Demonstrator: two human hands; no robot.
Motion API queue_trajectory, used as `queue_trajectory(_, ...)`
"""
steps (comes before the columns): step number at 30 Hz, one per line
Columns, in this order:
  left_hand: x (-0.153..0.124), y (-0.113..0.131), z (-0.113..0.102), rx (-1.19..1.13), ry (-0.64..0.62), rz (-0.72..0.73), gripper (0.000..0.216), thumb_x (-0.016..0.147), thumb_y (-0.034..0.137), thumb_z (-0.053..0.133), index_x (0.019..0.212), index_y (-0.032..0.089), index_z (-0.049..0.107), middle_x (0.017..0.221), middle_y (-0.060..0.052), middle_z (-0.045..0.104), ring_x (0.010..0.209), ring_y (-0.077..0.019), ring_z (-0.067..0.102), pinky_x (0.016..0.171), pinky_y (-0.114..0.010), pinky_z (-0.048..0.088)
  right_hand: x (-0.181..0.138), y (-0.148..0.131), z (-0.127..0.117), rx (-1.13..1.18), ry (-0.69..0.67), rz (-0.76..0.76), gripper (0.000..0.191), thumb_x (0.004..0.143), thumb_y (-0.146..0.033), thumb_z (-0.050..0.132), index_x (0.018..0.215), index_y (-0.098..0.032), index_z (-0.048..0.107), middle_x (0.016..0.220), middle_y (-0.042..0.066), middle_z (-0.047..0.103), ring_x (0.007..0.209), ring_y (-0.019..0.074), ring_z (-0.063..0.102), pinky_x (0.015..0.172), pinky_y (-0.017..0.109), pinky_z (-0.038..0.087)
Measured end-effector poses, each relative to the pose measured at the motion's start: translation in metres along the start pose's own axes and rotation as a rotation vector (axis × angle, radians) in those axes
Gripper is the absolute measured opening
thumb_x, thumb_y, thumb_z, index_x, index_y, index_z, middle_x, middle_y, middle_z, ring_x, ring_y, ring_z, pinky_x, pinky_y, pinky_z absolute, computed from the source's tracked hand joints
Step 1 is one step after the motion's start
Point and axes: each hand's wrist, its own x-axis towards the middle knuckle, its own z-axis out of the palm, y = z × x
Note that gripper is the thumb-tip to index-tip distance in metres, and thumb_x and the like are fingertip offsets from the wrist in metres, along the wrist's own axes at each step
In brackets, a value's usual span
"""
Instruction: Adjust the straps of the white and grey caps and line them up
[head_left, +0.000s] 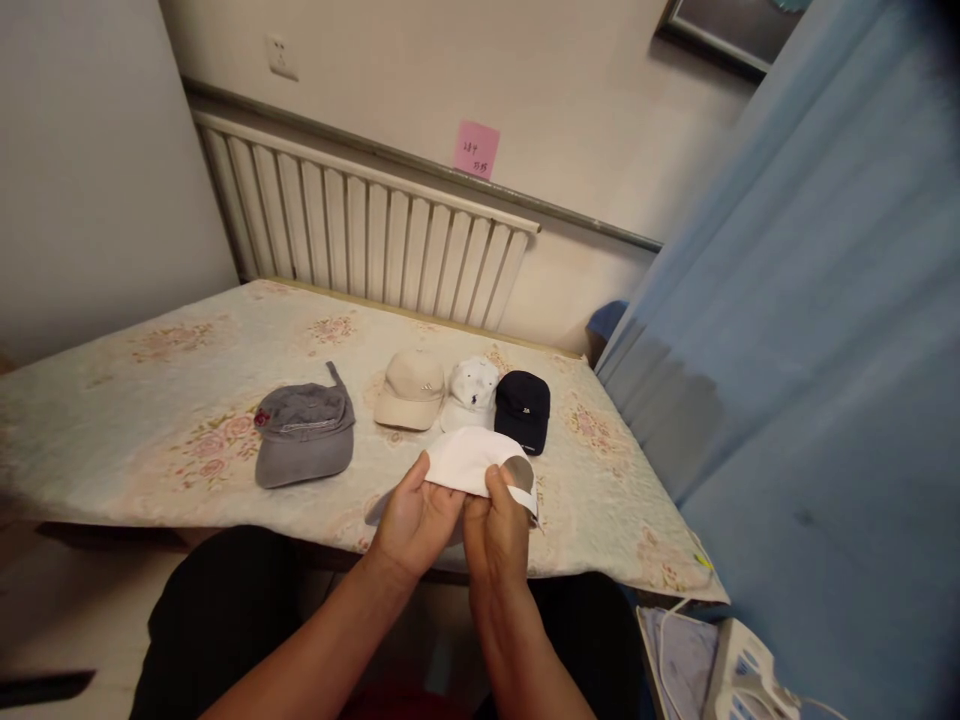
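A white baseball cap (pixel 472 455) is held up over the table's near edge between both hands. My left hand (pixel 416 520) grips its left part, with the thumb on the outside and the fingers underneath. Close beside it, my right hand (pixel 499 515) pinches the lower edge near the back strap and opening. Beyond the held cap stand a beige cap (pixel 411 390), a white cap with a small dark logo (pixel 471 390) and a black cap (pixel 523 410) in a row. To the left lies a grey cap (pixel 306 435), its strap sticking up.
The table wears a floral cloth (pixel 187 360). Behind it are a white radiator (pixel 360 220) and a wall with a pink note (pixel 476 148). A blue curtain (pixel 787 350) hangs on the right. A power strip (pixel 750 675) with cables sits at the lower right.
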Motion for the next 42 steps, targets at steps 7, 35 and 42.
queue_trajectory(7,0.006,0.015,-0.005,0.026,0.044,0.105,0.049,0.098,0.027,0.03,0.141,0.004,0.032,0.112,-0.019,0.067,0.107,-0.0222,0.063,0.1,-0.039,0.046,0.002,-0.01,-0.005,0.131,-0.005,0.024,0.031,0.079,-0.02,0.06,0.11,-0.018,0.056,0.105,0.003,0.069,0.103,0.0181,0.063,0.101,0.042,0.044)
queue_trajectory(35,0.009,0.025,-0.007,0.019,0.096,0.101,0.045,0.092,0.009,0.036,0.136,0.005,0.04,0.108,-0.016,0.07,0.098,-0.0209,0.067,0.09,-0.032,0.054,-0.001,-0.005,-0.006,0.238,-0.073,-0.038,0.048,0.085,-0.025,0.055,0.132,-0.022,0.046,0.127,0.005,0.06,0.12,0.0204,0.053,0.108,0.048,0.034)
queue_trajectory(42,0.006,0.008,-0.004,0.05,0.096,0.05,0.049,0.089,0.007,0.038,0.138,0.007,0.039,0.116,-0.016,0.066,0.106,-0.0217,0.063,0.097,-0.033,0.05,-0.008,0.009,0.0,0.148,-0.107,-0.047,0.055,0.085,-0.032,0.056,0.137,-0.023,0.04,0.132,0.008,0.056,0.122,0.0205,0.051,0.108,0.049,0.034)
